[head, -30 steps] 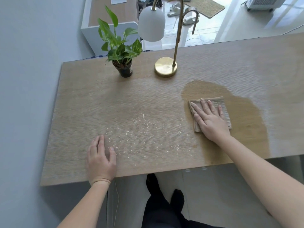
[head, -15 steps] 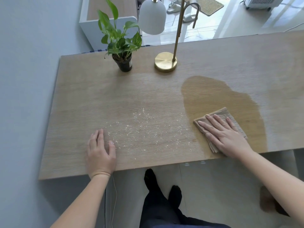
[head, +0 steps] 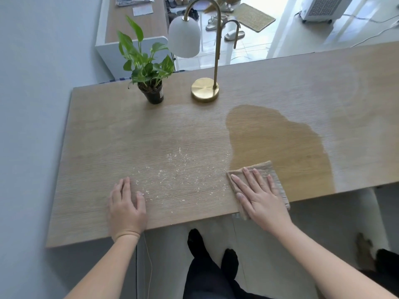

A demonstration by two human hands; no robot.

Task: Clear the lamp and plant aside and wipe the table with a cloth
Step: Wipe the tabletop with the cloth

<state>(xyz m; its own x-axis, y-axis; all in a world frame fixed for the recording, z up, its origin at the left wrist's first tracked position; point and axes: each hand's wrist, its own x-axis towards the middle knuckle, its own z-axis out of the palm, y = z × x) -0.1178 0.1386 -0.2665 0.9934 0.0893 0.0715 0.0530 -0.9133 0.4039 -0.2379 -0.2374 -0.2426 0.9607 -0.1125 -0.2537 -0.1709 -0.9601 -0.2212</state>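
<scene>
The left grip [head: 126, 209] rests flat on the surface [head: 97, 137], fingers straight, holding nothing, beside scattered crumbs [head: 179, 175]. At the far edge stand the plant [head: 153, 94], pot label unreadable, and the lamp [head: 205, 89] to its right. The right grip [head: 259, 197], fingers spread, presses the cloth [head: 266, 169] flat at the near edge, bordering a wet patch [head: 280, 143].

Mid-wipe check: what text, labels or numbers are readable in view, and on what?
Nothing here reads legibly.
Small white label on the black plastic plant pot: too small to read.
Loose papers on the white cabinet with a wooden top: print blurred, unreadable.
</scene>
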